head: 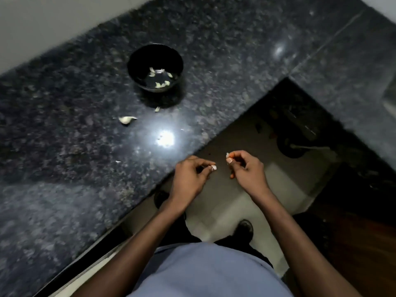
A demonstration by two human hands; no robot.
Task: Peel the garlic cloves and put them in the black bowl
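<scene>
Here, both hands are held low at centre frame, just past the tabletop (pixel 64 129) edge and over the floor (pixel 225 202). The left hand (pixel 188 176) is curled, its grip pinched shut on a small white piece (pixel 213 167), likely garlic or skin; which it is cannot be told. The right hand (pixel 246 168) is likewise curled, with thumb and forefinger closed on a white scrap (pixel 227 155) at the fingertips. The two hands are near each other but apart, a narrow gap being left between the pinched tips.

The bowl (pixel 137 61) is set on the tabletop in the upper middle of the frame, well apart from the hands. Several pale cloves (pixel 159 84) are seen lying in its bottom. One unpeeled clove (pixel 126 120) lies on the tabletop below and left of the bowl, and a small bit (pixel 157 109) lies just beside the bowl's near side. A few white flecks are scattered nearer the hands.

The tabletop edge is seen running diagonally from lower left up to the right of centre, where an inner corner is formed and a second slab (pixel 342 71) continues to the upper right. Open stone is left between bowl and edge, broken only by the clove and scraps. A wall (pixel 42 22) bounds the tabletop at upper left. Below the hands, a blue shirt (pixel 210 271) and dark shoes (pixel 244 228) are seen on the floor.
</scene>
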